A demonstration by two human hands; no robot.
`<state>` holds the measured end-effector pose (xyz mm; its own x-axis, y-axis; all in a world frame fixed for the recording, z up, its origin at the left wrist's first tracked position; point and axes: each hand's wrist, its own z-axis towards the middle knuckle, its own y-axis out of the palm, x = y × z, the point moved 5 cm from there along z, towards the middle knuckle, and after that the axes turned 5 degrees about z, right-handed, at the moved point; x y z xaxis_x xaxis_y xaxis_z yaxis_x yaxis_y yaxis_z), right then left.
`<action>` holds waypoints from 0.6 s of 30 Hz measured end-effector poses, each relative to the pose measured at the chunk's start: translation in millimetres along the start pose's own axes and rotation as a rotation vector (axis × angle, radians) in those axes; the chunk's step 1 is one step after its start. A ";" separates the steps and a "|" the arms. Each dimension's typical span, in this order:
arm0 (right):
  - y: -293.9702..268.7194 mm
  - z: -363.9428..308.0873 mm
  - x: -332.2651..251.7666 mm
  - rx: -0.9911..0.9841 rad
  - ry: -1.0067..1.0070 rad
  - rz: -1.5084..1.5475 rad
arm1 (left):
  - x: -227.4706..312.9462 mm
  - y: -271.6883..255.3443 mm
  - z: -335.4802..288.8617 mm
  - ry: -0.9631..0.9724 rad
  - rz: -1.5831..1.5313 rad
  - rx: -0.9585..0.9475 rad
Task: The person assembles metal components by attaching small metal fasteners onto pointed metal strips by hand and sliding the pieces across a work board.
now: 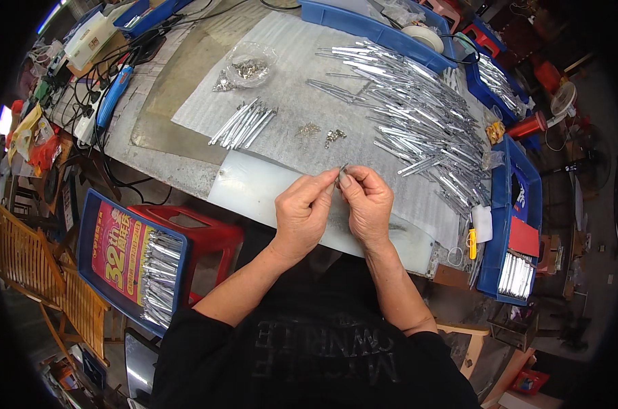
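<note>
Both my hands are raised close together over the front edge of a translucent white board (251,180). My left hand (302,210) pinches with thumb and forefinger, and my right hand (369,203) does the same, their fingertips meeting. Between them shows a tiny dark metallic piece (342,168), too small to name. Just beyond lie a little heap of shiny metal parts (335,138) and a fainter heap of tiny pieces (307,129). To the left is a small bunch of slim silver metal strips (244,125); a large pile of similar strips (418,102) spreads to the right.
A clear bag of small metal parts (251,68) sits farther back. Blue trays (370,26) border the table, another blue tray (84,235) of strips rests by a red stool (217,235). A yellow-handled tool (472,243) lies right; a blue-handled tool (115,95) and cables lie left.
</note>
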<state>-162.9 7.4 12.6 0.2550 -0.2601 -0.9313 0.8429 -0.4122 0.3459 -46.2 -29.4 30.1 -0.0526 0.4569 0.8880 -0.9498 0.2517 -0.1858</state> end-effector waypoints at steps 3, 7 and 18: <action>-1.7 1.2 0.3 -0.004 0.007 -0.018 | -0.3 0.8 0.2 0.004 -0.006 0.012; -2.1 3.4 2.4 -0.019 0.038 0.066 | 1.8 1.0 1.4 0.009 -0.014 0.011; 0.6 4.7 -2.7 -0.041 0.013 -0.047 | 3.3 3.6 3.6 -0.021 -0.050 0.000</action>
<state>-165.3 3.7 15.9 0.2206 -0.2298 -0.9479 0.8728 -0.3873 0.2970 -50.9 -30.1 33.9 -0.0117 0.4259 0.9047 -0.9515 0.2734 -0.1410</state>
